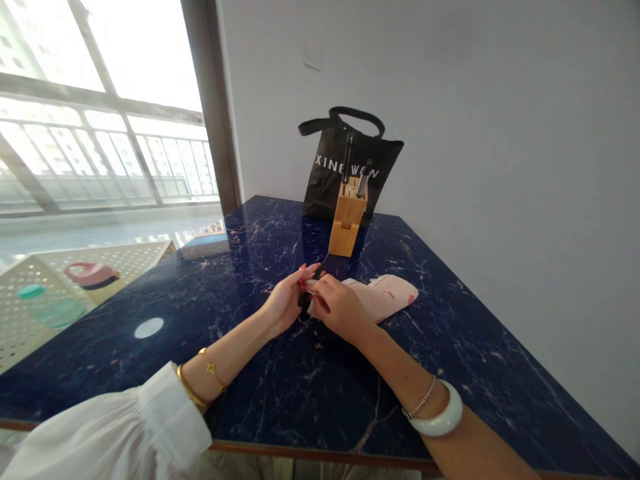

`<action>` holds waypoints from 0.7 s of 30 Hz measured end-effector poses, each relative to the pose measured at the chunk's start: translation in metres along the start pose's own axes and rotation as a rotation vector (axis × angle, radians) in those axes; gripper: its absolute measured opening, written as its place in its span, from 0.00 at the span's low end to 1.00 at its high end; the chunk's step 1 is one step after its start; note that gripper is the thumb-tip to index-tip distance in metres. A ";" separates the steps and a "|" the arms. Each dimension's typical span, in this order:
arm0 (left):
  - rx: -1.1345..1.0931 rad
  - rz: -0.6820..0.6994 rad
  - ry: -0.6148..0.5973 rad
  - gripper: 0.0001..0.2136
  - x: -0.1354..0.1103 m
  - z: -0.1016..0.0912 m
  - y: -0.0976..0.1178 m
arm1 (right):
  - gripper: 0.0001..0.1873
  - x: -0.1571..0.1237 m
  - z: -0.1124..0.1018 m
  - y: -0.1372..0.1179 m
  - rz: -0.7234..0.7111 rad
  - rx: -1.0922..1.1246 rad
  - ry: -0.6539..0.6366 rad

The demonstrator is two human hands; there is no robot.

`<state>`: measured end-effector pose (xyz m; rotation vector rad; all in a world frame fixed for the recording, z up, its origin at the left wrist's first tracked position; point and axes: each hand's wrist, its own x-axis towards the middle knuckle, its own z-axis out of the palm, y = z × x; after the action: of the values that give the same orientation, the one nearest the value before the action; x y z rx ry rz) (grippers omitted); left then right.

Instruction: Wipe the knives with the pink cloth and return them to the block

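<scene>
My left hand (285, 301) is shut on the black handle of a small knife (305, 298), whose thin blade points up and away toward the block. My right hand (340, 308) pinches the end of a pink cloth (385, 298) against the knife, and the fingers hide where the blade meets the handle. Red stains mark the cloth, and red shows on my fingertips. Behind my hands stands a light wooden knife block (347, 219) holding a dark-handled knife (347, 157) and a metal-handled knife (363, 179).
All of this lies on a dark blue veined stone table (250, 373). A black tote bag (345, 167) with white lettering stands behind the block, against a white wall. Left of the table are a perforated panel (55, 300) with a pink object, and a large window.
</scene>
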<state>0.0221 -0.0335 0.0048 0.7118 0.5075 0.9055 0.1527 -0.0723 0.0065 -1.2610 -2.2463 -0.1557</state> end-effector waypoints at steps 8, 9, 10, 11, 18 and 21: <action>0.093 0.063 -0.074 0.19 -0.002 0.000 0.000 | 0.13 0.002 -0.002 0.009 0.137 0.012 0.115; 0.096 0.086 -0.092 0.18 -0.002 0.001 0.000 | 0.13 0.002 -0.002 0.012 0.153 0.027 0.140; 0.096 0.109 -0.100 0.17 -0.002 0.001 0.000 | 0.13 0.001 -0.002 0.014 0.163 0.042 0.159; 0.094 0.128 -0.102 0.17 -0.002 0.001 -0.001 | 0.13 0.001 -0.002 0.015 0.167 0.058 0.170; 0.005 0.143 -0.056 0.16 0.006 -0.006 -0.007 | 0.13 0.001 0.003 0.011 0.085 0.097 0.109; -0.011 0.154 -0.006 0.14 0.007 -0.005 -0.009 | 0.13 0.001 0.003 0.012 0.131 0.069 0.118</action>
<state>0.0270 -0.0300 -0.0052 0.7509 0.4468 1.0490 0.1610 -0.0634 0.0024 -1.3220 -2.0450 -0.0998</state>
